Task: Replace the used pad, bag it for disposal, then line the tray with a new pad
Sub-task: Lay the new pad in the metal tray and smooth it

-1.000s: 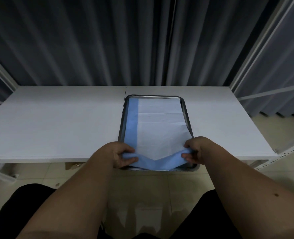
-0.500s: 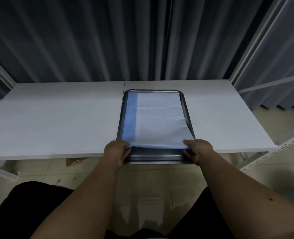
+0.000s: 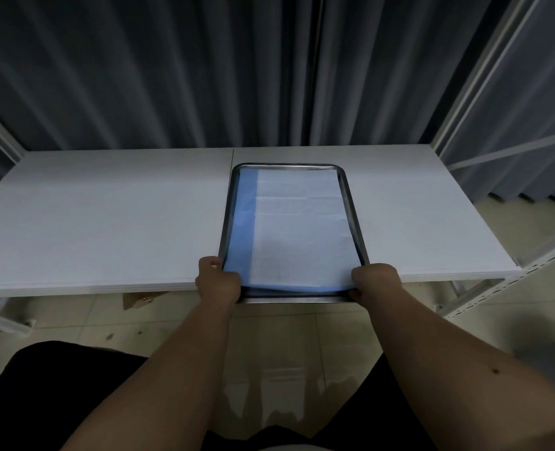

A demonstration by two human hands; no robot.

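Pad (image 3: 297,229), blue-edged and white-faced, lies along the steel tray (image 3: 352,203), its near corners pinched by the left hand (image 3: 218,281) and right hand (image 3: 374,281); no disposal bag shows, so progress stays unclear.

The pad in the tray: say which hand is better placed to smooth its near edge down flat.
Neither clearly. The left hand grips the pad at its near left corner, the right hand at its near right corner, both at the tray front rim. The near edge sags between them, so both should probably press together.
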